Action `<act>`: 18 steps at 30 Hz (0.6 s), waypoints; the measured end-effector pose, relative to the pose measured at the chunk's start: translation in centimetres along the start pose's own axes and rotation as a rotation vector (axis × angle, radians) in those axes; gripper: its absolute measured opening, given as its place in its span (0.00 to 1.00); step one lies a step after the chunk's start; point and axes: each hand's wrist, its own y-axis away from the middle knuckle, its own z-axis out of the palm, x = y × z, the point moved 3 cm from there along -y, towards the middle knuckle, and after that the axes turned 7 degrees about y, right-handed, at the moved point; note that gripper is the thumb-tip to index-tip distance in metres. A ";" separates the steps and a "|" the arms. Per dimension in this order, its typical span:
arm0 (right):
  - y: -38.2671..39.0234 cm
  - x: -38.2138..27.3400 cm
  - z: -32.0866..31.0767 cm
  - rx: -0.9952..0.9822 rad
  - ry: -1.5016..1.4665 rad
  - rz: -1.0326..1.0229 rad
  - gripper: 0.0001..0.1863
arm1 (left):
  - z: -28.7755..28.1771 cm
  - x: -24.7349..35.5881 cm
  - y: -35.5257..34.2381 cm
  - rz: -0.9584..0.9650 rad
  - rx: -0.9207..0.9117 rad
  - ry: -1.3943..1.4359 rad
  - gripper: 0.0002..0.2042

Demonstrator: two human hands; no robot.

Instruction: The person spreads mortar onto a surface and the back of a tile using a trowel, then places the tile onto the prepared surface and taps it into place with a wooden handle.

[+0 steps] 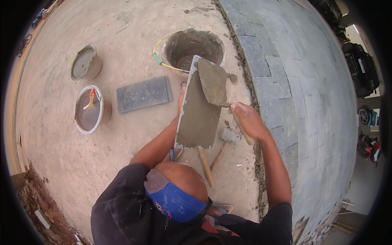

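Note:
My left hand (182,94), mostly hidden behind a rectangular stone tile (177,143), grips that tile by its left side and underside. Wet grey mortar (199,126) coats most of the tile's upturned face. In my right hand (248,121) is a trowel (213,83), its fingers wrapped round the wooden handle. The mortar-smeared blade lies against the tile's upper right part. Just beyond the tile stands a wide bucket (172,49) lined with mortar, its yellow handle with a green grip leaning to the left.
To the left are a stack of grey tiles (143,96), a bucket holding water and an orange-handled brush (90,99), and another bucket (96,67). A hammer (228,136) and a wooden handle (206,169) lie below the tile. Laid paving (265,98) runs along the right behind a mortar edge.

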 end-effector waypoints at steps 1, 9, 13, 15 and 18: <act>-0.9 0.1 -0.1 0.015 0.057 -0.027 0.27 | 0.0 -0.5 0.2 -0.012 0.001 0.002 0.33; -5.7 0.2 -0.9 0.121 0.160 0.031 0.27 | -0.2 -0.9 0.9 -0.029 0.025 -0.010 0.33; -8.6 1.1 -3.5 0.152 0.072 0.092 0.26 | -0.2 -0.1 1.4 -0.009 0.037 -0.015 0.33; -10.0 0.9 -4.4 0.167 0.075 0.094 0.26 | -0.3 0.7 1.5 0.013 0.048 -0.026 0.33; -12.4 -0.1 -4.7 0.142 0.106 0.100 0.26 | 0.0 2.0 1.5 0.034 0.048 -0.048 0.33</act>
